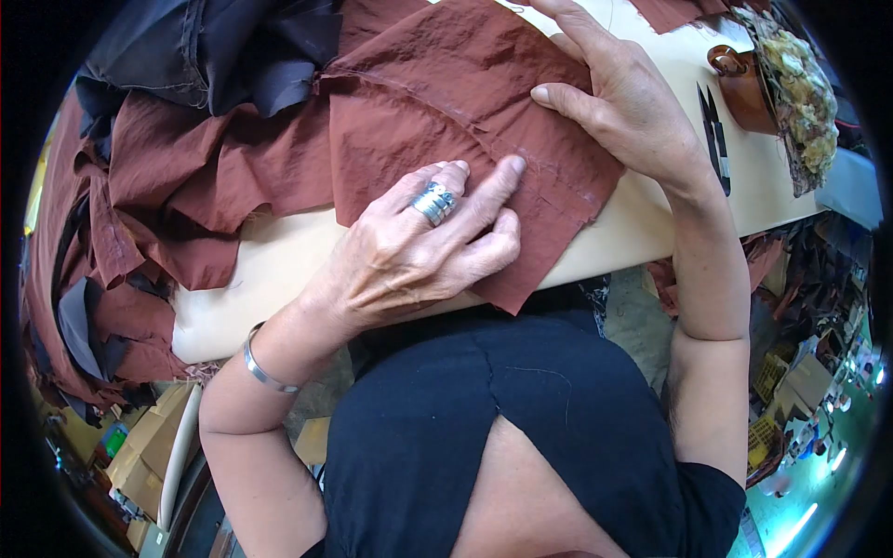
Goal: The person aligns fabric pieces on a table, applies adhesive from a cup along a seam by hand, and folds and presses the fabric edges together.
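Note:
A rust-red cloth (400, 130) with seams and frayed edges lies over a pale work surface (288, 251). My left hand (428, 242), wearing a wide silver ring, rests palm down on this cloth. Its index fingertip touches the cloth near a seam, and the other fingers are partly bent, with nothing visible between them. My right hand (619, 98) lies at the cloth's upper right edge, thumb on the fabric and fingers spread toward the top of the view. Its outer fingertips are cut off by the frame.
Dark cloth (251, 56) and more rust-red cloth (177, 167) are heaped at left. Black-handled snips (714, 139) lie right of my right hand, near a brown mug (744, 91) and a fuzzy yellowish object (802, 102). Cardboard boxes (149, 456) stand below left.

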